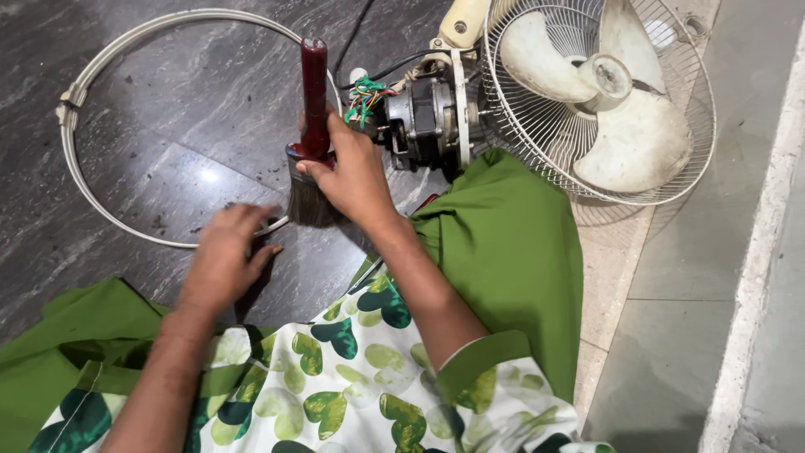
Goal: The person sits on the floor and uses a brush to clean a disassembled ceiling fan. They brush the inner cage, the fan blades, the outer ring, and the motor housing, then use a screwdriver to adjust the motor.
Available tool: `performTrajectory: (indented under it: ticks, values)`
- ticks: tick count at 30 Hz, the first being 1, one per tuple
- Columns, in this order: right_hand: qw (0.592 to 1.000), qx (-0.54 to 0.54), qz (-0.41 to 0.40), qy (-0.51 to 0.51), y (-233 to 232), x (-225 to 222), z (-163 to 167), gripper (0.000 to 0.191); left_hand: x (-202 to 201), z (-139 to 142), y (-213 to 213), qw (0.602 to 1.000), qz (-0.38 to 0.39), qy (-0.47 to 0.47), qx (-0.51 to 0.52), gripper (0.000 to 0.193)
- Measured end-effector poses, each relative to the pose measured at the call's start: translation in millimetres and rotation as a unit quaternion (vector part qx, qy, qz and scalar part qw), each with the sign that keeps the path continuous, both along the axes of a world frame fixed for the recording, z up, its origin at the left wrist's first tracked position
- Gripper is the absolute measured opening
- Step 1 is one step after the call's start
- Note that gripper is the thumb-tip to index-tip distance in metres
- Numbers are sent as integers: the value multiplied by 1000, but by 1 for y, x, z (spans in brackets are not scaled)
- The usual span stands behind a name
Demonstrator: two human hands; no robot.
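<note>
My right hand (352,172) grips a paintbrush (312,126) with a dark red handle, its dark bristles pointing down toward the floor. My left hand (225,252) rests on the white wire ring (101,54) of a fan guard, which lies flat on the dark floor; its fingers are blurred near the ring's lower edge beside the bristles. Just right of the brush lies a dismantled fan: a bare motor (423,122) with coloured wires, and behind it the rear wire cage (545,143) with cream blades (625,138).
The floor (151,151) is dark marble with dust specks. A pale tiled strip and a raised kerb (755,277) run down the right side. My green garment and leaf-print cloth (352,377) fill the bottom of the view. Black cables run off at the top.
</note>
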State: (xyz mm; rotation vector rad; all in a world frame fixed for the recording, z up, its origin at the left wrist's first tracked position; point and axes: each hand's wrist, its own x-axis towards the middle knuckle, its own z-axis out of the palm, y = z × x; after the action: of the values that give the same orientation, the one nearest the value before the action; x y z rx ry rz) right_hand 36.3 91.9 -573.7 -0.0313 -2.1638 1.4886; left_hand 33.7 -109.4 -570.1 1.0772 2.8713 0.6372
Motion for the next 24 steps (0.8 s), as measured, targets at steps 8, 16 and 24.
performTrajectory:
  ticks: [8,16,24]
  values:
    - [995,-59,10,81,11,-7,-4,51,-10,7,-13,996,28,-38,-73,52]
    - [973,192,-90,96,8,-9,-8,63,-10,-4,3,996,18,-49,-75,46]
    - [999,-29,-18,7,9,-20,-18,58,-16,-5,-6,998,37,12,-39,64]
